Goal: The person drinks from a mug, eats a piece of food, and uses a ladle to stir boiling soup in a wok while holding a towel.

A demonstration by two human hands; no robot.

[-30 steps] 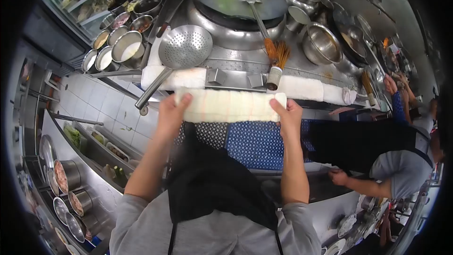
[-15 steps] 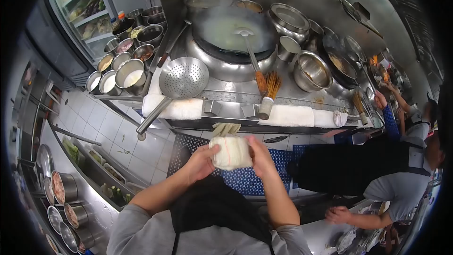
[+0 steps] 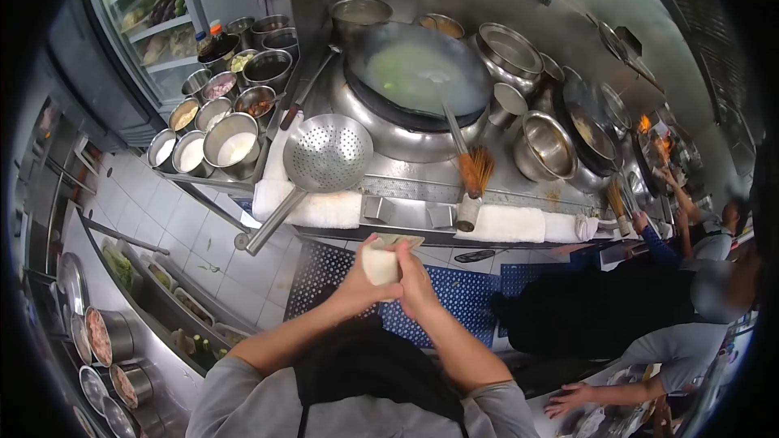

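White folded cloth (image 3: 379,266), clasped between left hand (image 3: 355,285) and right hand (image 3: 415,282), fingers curled round it; beyond, pale towels (image 3: 324,208) edging the range; perforated ladle (image 3: 329,154), handle jutting across the edge; brush (image 3: 468,215); farthest, steaming wok (image 3: 406,73)

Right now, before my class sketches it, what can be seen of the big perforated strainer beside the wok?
The strainer has a round, shallow bowl of silvery metal, pierced all over with small holes. Its bowl looks empty, the hollow seeming to face up, and rests on the steel range in front and to the left of the wok. The long, straight metal handle slants toward the wearer's left, over a white towel, its end jutting past the range's edge. Nobody is touching it.
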